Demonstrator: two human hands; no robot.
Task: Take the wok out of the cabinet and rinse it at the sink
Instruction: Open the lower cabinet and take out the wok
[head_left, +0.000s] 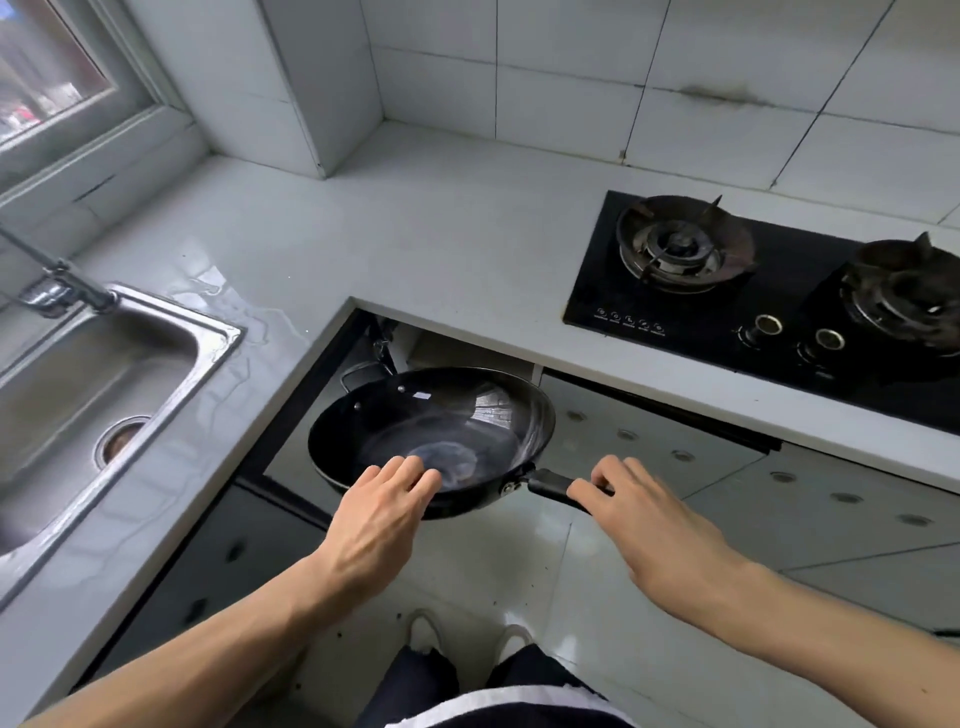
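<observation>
A black wok (415, 421) with a long black handle (550, 486) hangs below counter height in front of the open corner cabinet (395, 343). My right hand (654, 525) is wrapped around the handle and carries the wok. My left hand (382, 514) rests flat on the wok's near rim, fingers spread. The steel sink (171, 374) lies at the left, set into the counter, with its faucet (57, 280) reaching over the back edge.
A white counter (415, 244) wraps the corner, wet near the sink. A black two-burner gas stove (753, 291) sits at the right. Grey cabinet doors (675, 457) stand below it. My legs and white shoes (467, 634) are on the tiled floor.
</observation>
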